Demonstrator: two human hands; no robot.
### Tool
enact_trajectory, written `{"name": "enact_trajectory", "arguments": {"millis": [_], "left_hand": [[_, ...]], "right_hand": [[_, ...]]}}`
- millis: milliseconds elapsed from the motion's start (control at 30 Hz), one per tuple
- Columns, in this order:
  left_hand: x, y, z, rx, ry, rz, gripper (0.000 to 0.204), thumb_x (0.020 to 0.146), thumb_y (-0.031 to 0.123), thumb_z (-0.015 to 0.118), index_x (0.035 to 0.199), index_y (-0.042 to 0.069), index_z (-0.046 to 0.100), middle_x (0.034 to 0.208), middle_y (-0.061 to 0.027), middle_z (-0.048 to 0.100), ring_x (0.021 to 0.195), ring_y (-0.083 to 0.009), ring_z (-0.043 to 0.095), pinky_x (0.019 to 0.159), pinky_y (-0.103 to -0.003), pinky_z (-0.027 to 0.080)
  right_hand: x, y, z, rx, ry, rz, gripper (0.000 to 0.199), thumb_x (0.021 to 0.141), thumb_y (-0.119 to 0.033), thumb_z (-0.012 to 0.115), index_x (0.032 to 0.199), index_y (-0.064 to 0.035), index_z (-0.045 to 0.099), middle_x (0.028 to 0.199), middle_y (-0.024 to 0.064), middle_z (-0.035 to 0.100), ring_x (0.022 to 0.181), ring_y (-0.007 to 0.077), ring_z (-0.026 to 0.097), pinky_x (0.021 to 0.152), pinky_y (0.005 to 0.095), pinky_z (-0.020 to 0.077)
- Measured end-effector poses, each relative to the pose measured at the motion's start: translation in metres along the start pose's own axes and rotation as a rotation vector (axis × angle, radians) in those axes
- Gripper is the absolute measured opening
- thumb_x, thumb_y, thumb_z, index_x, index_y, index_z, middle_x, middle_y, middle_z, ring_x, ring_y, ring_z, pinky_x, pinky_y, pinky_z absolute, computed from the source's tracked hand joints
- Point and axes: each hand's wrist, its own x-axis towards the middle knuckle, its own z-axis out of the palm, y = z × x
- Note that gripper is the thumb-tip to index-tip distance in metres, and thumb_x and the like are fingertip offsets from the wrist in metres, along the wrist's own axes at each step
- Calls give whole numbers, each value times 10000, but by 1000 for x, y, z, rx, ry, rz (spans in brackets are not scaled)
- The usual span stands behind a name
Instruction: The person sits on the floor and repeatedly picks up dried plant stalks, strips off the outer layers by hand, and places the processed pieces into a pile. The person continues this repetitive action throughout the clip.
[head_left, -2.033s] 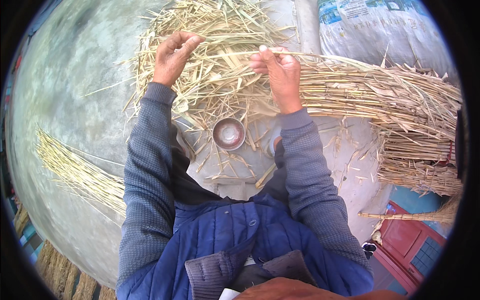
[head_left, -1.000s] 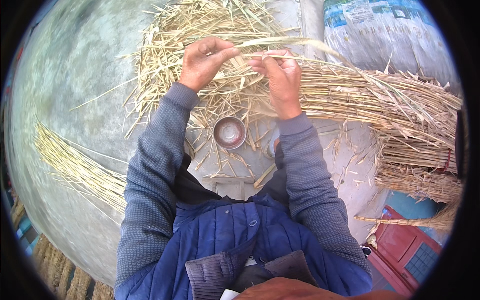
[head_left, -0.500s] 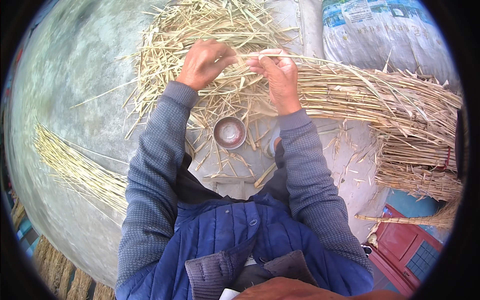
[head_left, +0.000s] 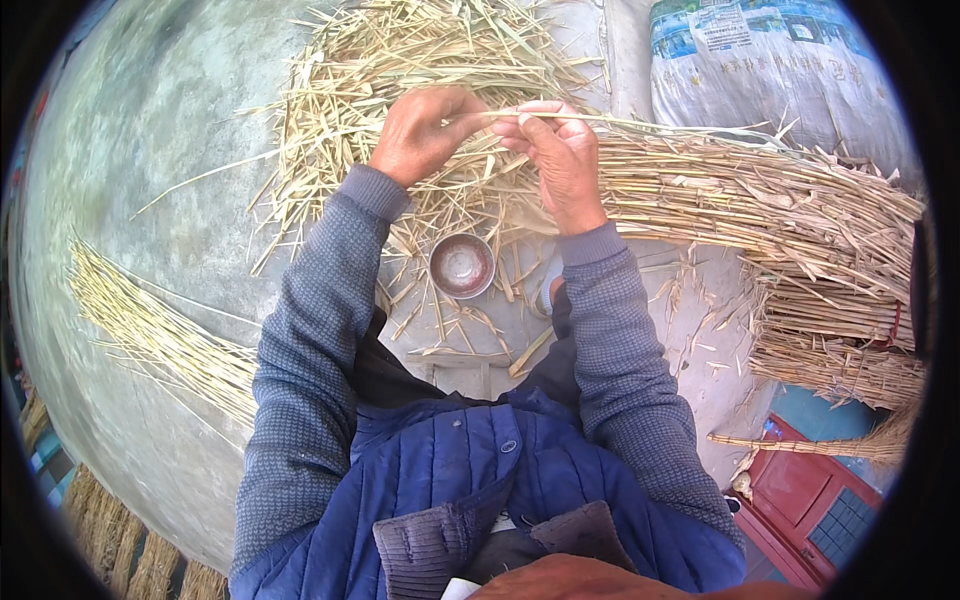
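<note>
Straw stalk (head_left: 600,122) pinched tight between left hand (head_left: 425,135) and right hand (head_left: 560,160), top middle of frame, above small round bowl (head_left: 462,266) and loose straw pile (head_left: 400,60).

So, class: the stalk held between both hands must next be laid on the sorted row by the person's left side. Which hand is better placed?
Left, probably. The left hand already pinches the stalk and is nearer the sorted row on the ground. The right hand would have to cross the body.
</note>
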Motion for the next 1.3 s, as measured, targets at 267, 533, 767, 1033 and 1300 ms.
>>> {"name": "enact_trajectory", "arguments": {"millis": [267,533,767,1033,1300], "left_hand": [[6,-2,-25,-616,267,-266,118,907,115,746,942,9,711,907,-73,758,814,-113,703,752,-238,560],[0,-23,-43,420,345,106,279,813,285,788,989,81,715,956,-77,723,958,-267,635,894,-434,450],[6,-13,1,110,74,115,180,862,252,725,926,85,741,839,-114,696,798,-325,647,742,-414,521],[-9,-35,-44,-193,-251,-383,212,884,245,742,924,37,734,804,-43,714,763,-140,639,750,-330,518],[-5,-5,-12,-192,-78,-232,237,854,237,783,917,14,732,793,-50,702,720,-151,641,684,-328,531]], "right_hand": [[0,2,-3,-24,43,20,86,976,-38,558,1043,15,568,1042,199,699,914,234,723,784,302,601],[3,-2,-11,-79,44,-15,115,976,-67,591,1054,14,563,1023,199,707,882,225,724,761,291,597],[3,-1,-4,-109,-13,-62,187,971,-96,639,1101,28,585,1031,192,711,887,220,724,760,289,599],[-1,-18,-22,-206,-30,-138,211,980,-89,615,1141,47,614,1046,191,712,935,238,725,804,313,599],[-6,-11,-8,-184,19,-75,189,983,-110,627,1070,57,641,977,161,721,899,205,726,785,285,593]]}}
